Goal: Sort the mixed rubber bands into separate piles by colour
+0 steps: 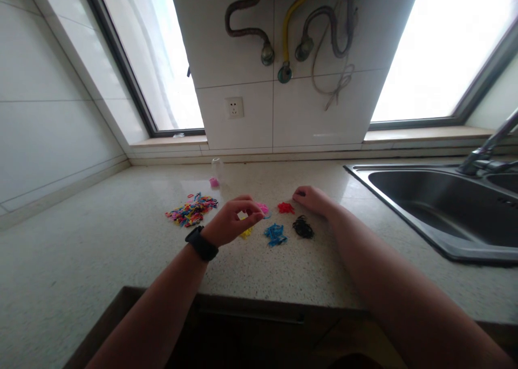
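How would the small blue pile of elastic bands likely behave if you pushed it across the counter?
The blue pile looks like loose thin loops, so it would probably scatter rather than slide as one. The bands seem light and floppy. The speckled counter looks smooth, so they would likely slide easily.

A speckled stone worktop [81, 261] spans the scene. A steel sink [437, 207] sits right. Two bright windows [162, 50] flank a white-tiled far wall [243, 34] carrying hoses [246, 32] and a socket [234, 108].

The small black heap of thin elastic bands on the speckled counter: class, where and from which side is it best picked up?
Probably pinch the small black heap of thin elastic bands across its top, coming straight down. It lies low, loose and flat on the speckled counter, so no edge offers a side grip. The right hand is nearest.
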### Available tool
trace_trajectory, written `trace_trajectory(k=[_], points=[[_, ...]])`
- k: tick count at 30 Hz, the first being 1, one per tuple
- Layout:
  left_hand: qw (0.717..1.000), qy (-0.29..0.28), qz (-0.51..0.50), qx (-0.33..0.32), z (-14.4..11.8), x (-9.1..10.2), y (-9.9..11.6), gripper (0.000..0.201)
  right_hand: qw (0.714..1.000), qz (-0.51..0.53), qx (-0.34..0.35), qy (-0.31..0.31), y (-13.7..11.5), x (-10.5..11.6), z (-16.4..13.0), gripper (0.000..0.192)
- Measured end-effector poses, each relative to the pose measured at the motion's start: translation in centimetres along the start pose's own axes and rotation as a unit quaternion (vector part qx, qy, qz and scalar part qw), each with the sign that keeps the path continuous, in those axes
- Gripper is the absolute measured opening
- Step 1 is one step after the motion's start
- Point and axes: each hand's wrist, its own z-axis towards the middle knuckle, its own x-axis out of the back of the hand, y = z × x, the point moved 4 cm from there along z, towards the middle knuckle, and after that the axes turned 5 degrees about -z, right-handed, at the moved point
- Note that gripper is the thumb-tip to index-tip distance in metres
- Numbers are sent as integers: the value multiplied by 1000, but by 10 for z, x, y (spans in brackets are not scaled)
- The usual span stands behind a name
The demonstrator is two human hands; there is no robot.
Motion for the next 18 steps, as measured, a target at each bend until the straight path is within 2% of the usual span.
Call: trace_trajectory(k=[4,11,18], points=[[997,-47,63,-11,1,-5,-1,19,1000,0,-1,-6,-1,-1,0,23],[970,-151,184,-51,1,-17,-14,16,1000,-8,-5,-8,-2,2,-1,24],[962,-168,209,-50,2,-21,-20,14,1000,-9,-3,-7,-3,2,-1,24]])
